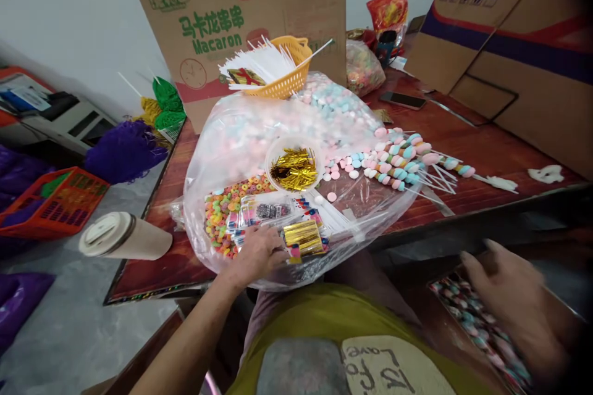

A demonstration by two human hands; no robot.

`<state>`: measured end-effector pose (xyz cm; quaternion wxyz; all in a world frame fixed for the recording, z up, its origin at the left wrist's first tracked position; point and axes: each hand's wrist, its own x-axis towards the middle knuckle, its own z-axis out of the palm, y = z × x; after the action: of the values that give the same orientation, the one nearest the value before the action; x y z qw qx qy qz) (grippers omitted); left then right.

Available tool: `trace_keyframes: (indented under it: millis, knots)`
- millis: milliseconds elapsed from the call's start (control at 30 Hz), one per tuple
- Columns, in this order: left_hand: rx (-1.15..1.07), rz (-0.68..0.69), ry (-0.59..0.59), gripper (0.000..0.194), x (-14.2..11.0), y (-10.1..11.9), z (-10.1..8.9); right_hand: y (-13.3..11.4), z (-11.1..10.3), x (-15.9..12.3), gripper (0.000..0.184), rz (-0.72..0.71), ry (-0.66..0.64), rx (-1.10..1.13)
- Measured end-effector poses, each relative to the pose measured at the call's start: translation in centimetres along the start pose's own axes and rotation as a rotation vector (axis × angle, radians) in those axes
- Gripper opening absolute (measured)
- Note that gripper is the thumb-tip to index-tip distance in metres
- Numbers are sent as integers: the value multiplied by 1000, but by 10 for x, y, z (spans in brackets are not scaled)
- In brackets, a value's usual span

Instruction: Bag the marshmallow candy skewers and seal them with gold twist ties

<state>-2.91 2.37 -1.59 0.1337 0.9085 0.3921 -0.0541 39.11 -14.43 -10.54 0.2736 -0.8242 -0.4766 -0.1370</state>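
Note:
My left hand (262, 251) rests on flat printed packs at the bag's near edge, beside a bundle of gold twist ties (303, 237). Its fingers are loosely bent and apart, gripping nothing I can see. Down at the right, my right hand (509, 296) is blurred, thumb and fingers apart, over a box of wrapped marshmallow skewers (482, 327). Above the left hand, a round tub (319, 182) holds gold ties. Colourful candy rings (220, 219) lie left of the packs. Finished marshmallow skewers (403, 160) are piled on the right of the clear plastic bag (199, 154).
Behind the bag, a yellow basket (291, 83) holds white sticks. Cardboard boxes (208, 74) stand at the back and right. A lidded paper cup (139, 237) is at the table's left edge. A phone (402, 100) and crumpled tissue (546, 174) lie on the right.

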Motion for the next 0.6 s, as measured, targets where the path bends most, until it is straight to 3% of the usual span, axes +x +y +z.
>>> trace_keyframes:
  millis: [133,233,300,367,467,600]
  knots:
    - [5,-46,79,35,3,-10,-14,-137,16,31,27,-354,43,348]
    - [168,-63,111,27,10,-8,-24,-236,25,36,34,-683,-190,558]
    - [240,-66,142,23,14,-5,-28,-278,37,33,32,-803,-335,592]
    - [273,-83,209,26,17,-5,-28,-299,52,31,19,-833,-396,606]
    - [253,-102,357,30,20,-9,-22,-305,69,36,19,-793,-391,615]
    - [-66,-111,500,19,29,-12,-16,-298,59,51,18,-726,-389,634]
